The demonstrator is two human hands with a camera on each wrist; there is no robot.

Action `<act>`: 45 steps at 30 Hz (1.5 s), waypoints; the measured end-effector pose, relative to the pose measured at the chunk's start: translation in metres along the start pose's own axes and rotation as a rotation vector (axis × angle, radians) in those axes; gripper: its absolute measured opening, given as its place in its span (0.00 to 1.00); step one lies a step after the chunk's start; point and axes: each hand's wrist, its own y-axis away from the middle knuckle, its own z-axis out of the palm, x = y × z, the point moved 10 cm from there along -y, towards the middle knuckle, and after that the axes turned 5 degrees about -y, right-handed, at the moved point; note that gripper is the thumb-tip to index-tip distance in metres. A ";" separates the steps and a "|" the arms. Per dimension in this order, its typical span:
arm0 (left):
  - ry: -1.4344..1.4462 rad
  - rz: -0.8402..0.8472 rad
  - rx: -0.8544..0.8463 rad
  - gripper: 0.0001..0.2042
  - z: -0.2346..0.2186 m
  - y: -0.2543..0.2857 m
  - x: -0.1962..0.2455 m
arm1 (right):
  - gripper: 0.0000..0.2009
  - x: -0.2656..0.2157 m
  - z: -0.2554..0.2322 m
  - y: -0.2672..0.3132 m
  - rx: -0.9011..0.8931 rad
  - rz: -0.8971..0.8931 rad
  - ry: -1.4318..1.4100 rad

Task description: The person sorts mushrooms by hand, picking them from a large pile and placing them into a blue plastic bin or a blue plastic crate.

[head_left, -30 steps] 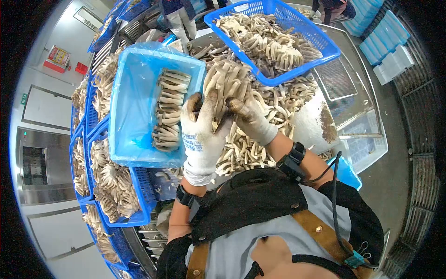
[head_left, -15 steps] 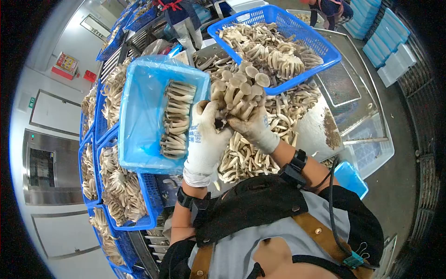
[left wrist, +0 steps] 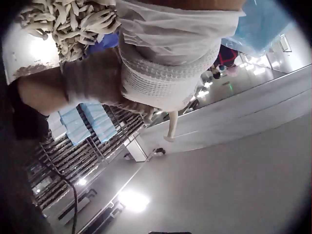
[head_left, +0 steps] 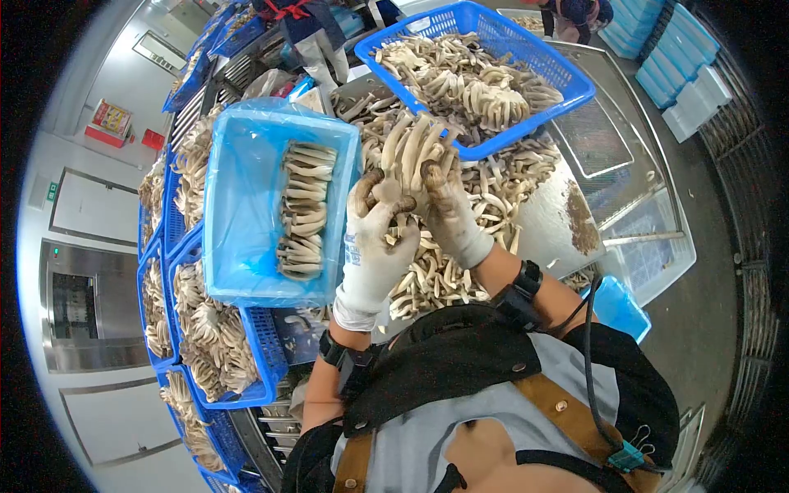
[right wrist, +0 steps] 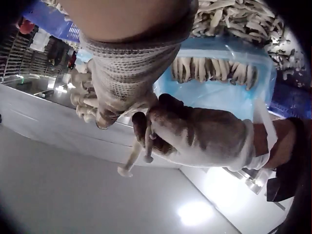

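Both hands wear white knit gloves with brown-stained fingertips. My right hand [head_left: 459, 218] grips a cluster of long-stemmed mushrooms [head_left: 415, 152] over the pile; their round caps [right wrist: 78, 100] show in the right wrist view. Close beside it, my left hand [head_left: 380, 242] pinches a couple of small thin mushrooms [right wrist: 129, 161] between thumb and fingers. To the left, a light-blue tub [head_left: 238, 271] lined with clear plastic holds a neat row of mushrooms [head_left: 306, 209]. Beneath the hands lies a heap of loose mushrooms [head_left: 436, 283].
A blue mesh basket [head_left: 567, 90] full of mushrooms stands on the heap at the back. More filled blue baskets [head_left: 267, 361] line the left side. A metal tray [head_left: 592, 131] lies to the right, and a person in an apron [head_left: 308, 37] stands across the table.
The cluster has turned from stems up to caps toward the camera, then back with stems showing. Small mushrooms now show in the left hand, which has drawn slightly apart from the right.
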 end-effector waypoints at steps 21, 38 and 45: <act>-0.034 -0.082 -0.149 0.33 0.023 0.011 -0.033 | 0.38 0.021 -0.047 0.023 -0.009 0.049 -0.003; -0.269 -0.241 -0.510 0.18 0.092 0.068 -0.089 | 0.29 0.055 -0.076 0.016 0.060 0.331 -0.463; 0.245 -0.167 -0.043 0.30 0.026 0.006 -0.042 | 0.45 0.044 -0.040 0.030 -0.146 0.491 -0.375</act>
